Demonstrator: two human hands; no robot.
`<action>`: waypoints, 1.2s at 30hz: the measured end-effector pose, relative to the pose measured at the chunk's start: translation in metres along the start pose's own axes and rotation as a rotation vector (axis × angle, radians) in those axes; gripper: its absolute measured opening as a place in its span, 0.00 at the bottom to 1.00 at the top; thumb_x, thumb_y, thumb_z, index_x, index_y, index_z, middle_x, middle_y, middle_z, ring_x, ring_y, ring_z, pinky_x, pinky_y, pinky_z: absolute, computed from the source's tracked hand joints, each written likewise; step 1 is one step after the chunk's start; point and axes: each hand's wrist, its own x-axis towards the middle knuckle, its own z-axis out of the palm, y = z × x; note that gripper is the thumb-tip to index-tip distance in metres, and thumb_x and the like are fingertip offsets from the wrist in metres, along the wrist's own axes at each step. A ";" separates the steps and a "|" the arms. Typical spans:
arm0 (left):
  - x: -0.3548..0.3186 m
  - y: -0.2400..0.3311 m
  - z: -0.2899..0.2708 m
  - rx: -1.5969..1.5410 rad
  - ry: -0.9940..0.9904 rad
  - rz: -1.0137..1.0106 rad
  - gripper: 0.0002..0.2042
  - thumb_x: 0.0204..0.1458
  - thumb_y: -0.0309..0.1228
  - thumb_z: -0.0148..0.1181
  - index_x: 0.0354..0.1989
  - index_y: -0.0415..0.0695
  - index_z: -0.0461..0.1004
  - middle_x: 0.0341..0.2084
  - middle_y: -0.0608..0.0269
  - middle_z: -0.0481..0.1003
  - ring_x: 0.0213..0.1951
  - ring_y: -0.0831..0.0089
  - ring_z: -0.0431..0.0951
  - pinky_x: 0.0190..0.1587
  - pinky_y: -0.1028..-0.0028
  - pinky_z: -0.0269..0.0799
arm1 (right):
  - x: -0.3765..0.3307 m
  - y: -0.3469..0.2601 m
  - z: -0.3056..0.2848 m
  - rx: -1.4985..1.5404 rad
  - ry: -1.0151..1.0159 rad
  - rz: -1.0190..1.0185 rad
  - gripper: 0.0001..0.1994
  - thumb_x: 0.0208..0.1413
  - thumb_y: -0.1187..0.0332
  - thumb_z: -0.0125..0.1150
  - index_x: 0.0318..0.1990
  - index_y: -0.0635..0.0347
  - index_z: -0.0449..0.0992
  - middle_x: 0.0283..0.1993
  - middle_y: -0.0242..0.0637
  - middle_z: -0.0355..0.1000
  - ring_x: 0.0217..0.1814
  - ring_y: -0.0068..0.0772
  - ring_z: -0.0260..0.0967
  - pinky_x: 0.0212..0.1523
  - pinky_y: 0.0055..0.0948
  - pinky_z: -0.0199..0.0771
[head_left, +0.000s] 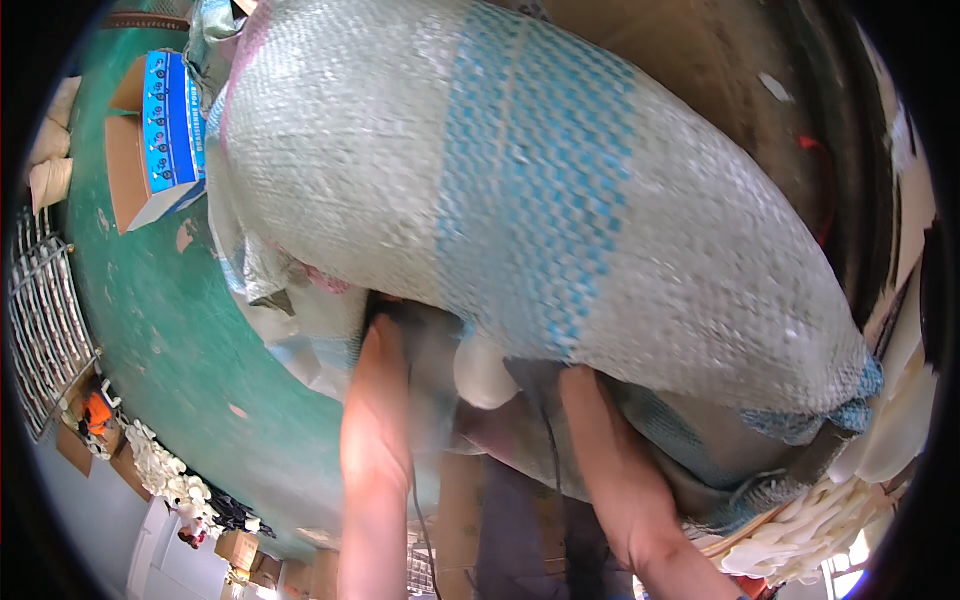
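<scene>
One large, bulging woven plastic sack (520, 190), whitish with a blue checked band across its middle, fills the centre of the view. Its weave is coarse and slightly glossy. Two bare forearms rise from the near edge. The left hand (385, 325) and the right hand (580, 385) press against the sack's underside; both are hidden beneath it, so finger opening cannot be determined. On the green painted floor (190, 340) at far left lies one blue-and-white cardboard box (165, 130).
</scene>
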 end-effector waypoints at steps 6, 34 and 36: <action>-0.040 0.035 0.002 -0.166 -0.097 0.031 0.30 0.53 0.47 0.71 0.56 0.35 0.76 0.52 0.47 0.80 0.54 0.56 0.79 0.59 0.61 0.72 | 0.039 -0.046 0.018 0.023 -0.094 0.096 0.25 0.54 0.59 0.69 0.56 0.66 0.76 0.46 0.41 0.78 0.44 0.36 0.78 0.46 0.38 0.78; -0.628 0.311 -0.240 -0.760 0.198 0.540 0.31 0.50 0.26 0.74 0.64 0.38 0.71 0.56 0.52 0.78 0.57 0.61 0.78 0.60 0.62 0.75 | -0.556 -0.176 -0.101 -0.223 -0.409 -0.615 0.40 0.49 0.61 0.73 0.70 0.65 0.65 0.59 0.44 0.75 0.61 0.37 0.73 0.64 0.37 0.71; -0.648 0.334 -0.222 -0.767 0.099 0.629 0.31 0.50 0.28 0.75 0.64 0.39 0.71 0.56 0.54 0.78 0.57 0.63 0.78 0.59 0.63 0.75 | -0.607 -0.175 -0.154 -0.227 -0.294 -0.726 0.42 0.47 0.59 0.74 0.70 0.64 0.64 0.59 0.46 0.76 0.61 0.40 0.74 0.64 0.37 0.72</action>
